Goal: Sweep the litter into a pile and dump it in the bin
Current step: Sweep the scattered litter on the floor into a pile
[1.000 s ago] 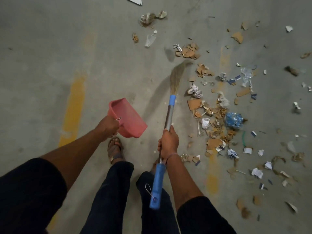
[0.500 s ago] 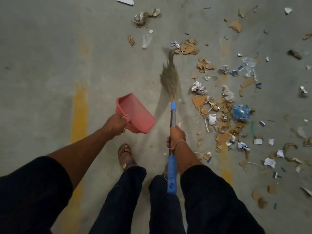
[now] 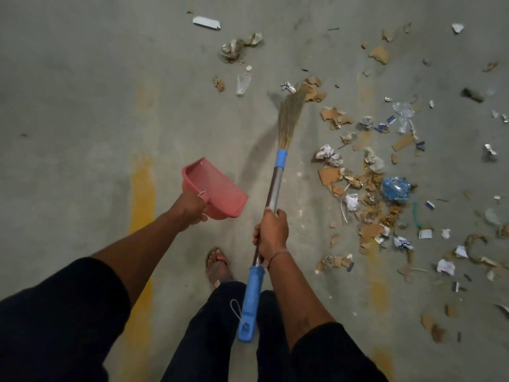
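The floor is bare grey concrete [image 3: 82,106], dull and scuffed, with a faded yellow painted stripe [image 3: 141,205] running along it on the left and fainter yellow marks further right. A person stands on it in dark trousers and dark sleeves, one sandalled foot [image 3: 217,267] planted forward between the arms.

The right hand [image 3: 271,234] is wrapped firmly round the steel shaft of a long broom with a blue plastic grip and a tan grass head [image 3: 276,186] — fingers curled tight, a thin band at the wrist. The broom slants up and away from the body, its bristle tips down on the concrete right against a small heap of torn brown cardboard [image 3: 314,89].

The left hand [image 3: 190,208] grips the handle of a pink plastic dustpan [image 3: 213,187], held off to the left of the broom and tilted, its open mouth facing up and to the right.

The litter [image 3: 369,188] lies spread over the right half of the floor — cardboard scraps, crumpled white paper, bits of foil, a scrunched blue plastic wrapper [image 3: 395,188] — thickest just right of the broom shaft and thinning toward the edge. A few stray pieces sit apart near the top: a crumpled wad [image 3: 237,46] and a flat white strip [image 3: 206,22]. No bin is in sight.
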